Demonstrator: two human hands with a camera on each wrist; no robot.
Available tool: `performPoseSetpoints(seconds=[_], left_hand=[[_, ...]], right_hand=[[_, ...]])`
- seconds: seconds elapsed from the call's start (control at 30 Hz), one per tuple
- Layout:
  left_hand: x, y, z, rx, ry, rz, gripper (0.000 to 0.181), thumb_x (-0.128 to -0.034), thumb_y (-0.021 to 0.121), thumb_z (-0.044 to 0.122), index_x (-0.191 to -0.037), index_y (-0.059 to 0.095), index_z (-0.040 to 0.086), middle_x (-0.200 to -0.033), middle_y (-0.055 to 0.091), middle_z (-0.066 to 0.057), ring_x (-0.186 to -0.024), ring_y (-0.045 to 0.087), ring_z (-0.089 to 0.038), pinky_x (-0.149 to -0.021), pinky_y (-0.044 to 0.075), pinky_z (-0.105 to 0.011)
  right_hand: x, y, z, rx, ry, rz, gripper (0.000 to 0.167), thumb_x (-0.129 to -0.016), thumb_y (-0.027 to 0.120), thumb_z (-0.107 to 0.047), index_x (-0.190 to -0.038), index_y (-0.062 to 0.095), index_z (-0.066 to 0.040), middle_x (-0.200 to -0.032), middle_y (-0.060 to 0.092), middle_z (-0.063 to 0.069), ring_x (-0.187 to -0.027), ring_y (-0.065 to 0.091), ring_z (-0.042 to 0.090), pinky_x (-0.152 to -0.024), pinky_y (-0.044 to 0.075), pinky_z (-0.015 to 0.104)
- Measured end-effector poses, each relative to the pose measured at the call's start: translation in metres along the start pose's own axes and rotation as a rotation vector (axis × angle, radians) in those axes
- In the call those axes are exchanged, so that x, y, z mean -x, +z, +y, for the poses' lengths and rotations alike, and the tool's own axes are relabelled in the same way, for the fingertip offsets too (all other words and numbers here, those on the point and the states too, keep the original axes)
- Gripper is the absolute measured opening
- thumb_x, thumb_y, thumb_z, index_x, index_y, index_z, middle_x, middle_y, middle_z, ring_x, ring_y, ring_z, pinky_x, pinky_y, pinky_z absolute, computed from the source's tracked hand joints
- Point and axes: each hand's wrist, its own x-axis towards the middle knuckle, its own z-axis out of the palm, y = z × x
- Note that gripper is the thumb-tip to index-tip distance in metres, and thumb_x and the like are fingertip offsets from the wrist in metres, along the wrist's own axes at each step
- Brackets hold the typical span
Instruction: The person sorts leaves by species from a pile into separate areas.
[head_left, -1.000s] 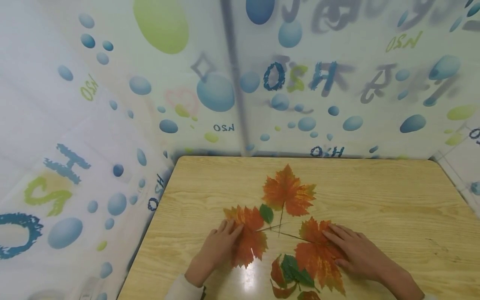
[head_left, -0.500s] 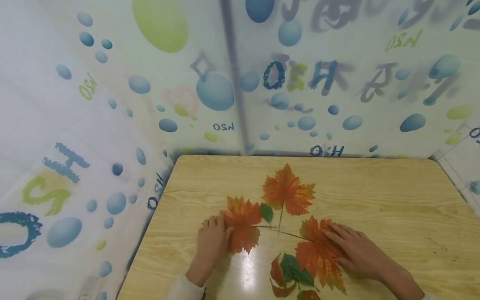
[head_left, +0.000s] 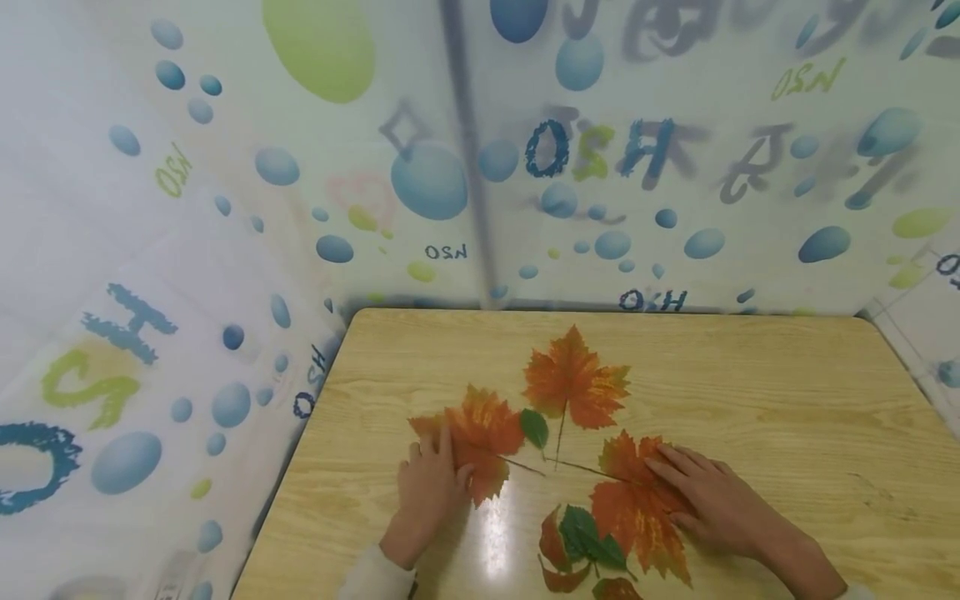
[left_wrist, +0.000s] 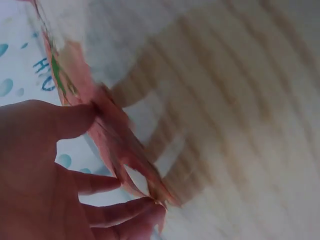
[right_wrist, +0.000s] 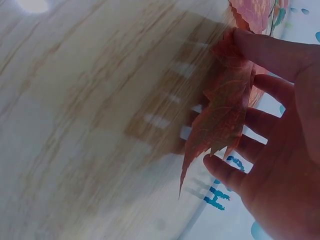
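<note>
Three orange maple leaves with thin stems lie on the table. My left hand touches the outer side of the left leaf, fingers fairly straight; in the left wrist view the thumb and fingertips of that hand rest on the leaf's edge. My right hand lies flat on the outer side of the right leaf. Seen from the right wrist, its spread fingertips touch the reddish leaf. The top leaf is untouched. A small green leaf sits between the left and top leaves.
Nearer the table's front lies a cluster of green leaves and curled reddish leaves, with another orange piece at the frame's bottom. A wall covering with printed bubbles stands behind the wooden table.
The left leaf has shifted left and turned, its stem now slanting down to the right. My left hand has moved left with it. My right hand and the right leaf stay put.
</note>
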Motion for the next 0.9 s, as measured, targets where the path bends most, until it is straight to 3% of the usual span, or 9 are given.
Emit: performPoseSetpoints(seconds=[0.23,0.4,0.47,0.53,0.77,0.9], left_hand=[[-0.005,0.002,-0.004,0.031,0.029,0.073,0.061,-0.0855,0.073,0.024,-0.140,0.050,0.010,-0.129,0.051,-0.026,-0.108,0.055,-0.042,-0.070,0.050,-0.050],[-0.007,0.004,-0.004,0.104,-0.039,-0.023,0.062,-0.1000,0.051,0.046,-0.149,0.043,0.010,-0.145,0.043,-0.027,-0.121,0.050,-0.047,-0.084,0.050,-0.058],[-0.008,0.005,-0.004,0.132,-0.063,-0.055,0.069,-0.1004,0.043,0.056,-0.151,0.039,0.008,-0.149,0.040,-0.028,-0.125,0.047,-0.049,-0.091,0.047,-0.061],[-0.008,0.006,-0.006,0.138,-0.066,-0.063,0.074,-0.0988,0.045,0.058,-0.151,0.038,0.006,-0.150,0.039,-0.029,-0.127,0.046,-0.049,-0.094,0.045,-0.061],[-0.009,0.005,-0.011,0.055,0.000,-0.019,0.059,-0.0944,0.063,0.031,-0.146,0.046,0.008,-0.151,0.037,-0.027,-0.133,0.039,-0.048,-0.097,0.044,-0.059],[-0.011,0.004,-0.011,0.031,0.020,-0.003,0.054,-0.0926,0.061,0.017,-0.144,0.049,0.011,-0.149,0.039,-0.025,-0.132,0.039,-0.047,-0.099,0.043,-0.058]], right_hand=[[-0.001,-0.001,-0.001,-0.005,0.009,-0.011,0.072,-0.083,0.078,-0.036,-0.146,0.050,-0.016,-0.149,0.047,0.018,-0.131,0.048,0.043,-0.090,0.045,0.061],[-0.001,-0.001,-0.001,-0.009,0.007,-0.015,0.072,-0.083,0.078,-0.036,-0.146,0.050,-0.015,-0.148,0.047,0.018,-0.131,0.048,0.043,-0.090,0.045,0.061],[-0.001,-0.001,-0.001,-0.008,0.006,-0.013,0.072,-0.083,0.078,-0.036,-0.146,0.050,-0.015,-0.148,0.047,0.018,-0.131,0.048,0.043,-0.090,0.046,0.061],[-0.001,-0.001,-0.001,-0.006,0.004,-0.010,0.072,-0.083,0.078,-0.036,-0.146,0.050,-0.015,-0.148,0.048,0.018,-0.130,0.048,0.043,-0.090,0.046,0.061],[-0.001,-0.001,-0.001,-0.004,0.001,-0.004,0.072,-0.082,0.078,-0.035,-0.145,0.051,-0.014,-0.147,0.048,0.019,-0.130,0.049,0.042,-0.089,0.046,0.061],[-0.001,-0.001,-0.002,-0.001,0.006,-0.003,0.072,-0.082,0.079,-0.035,-0.145,0.051,-0.014,-0.147,0.048,0.019,-0.130,0.049,0.042,-0.090,0.046,0.061]])
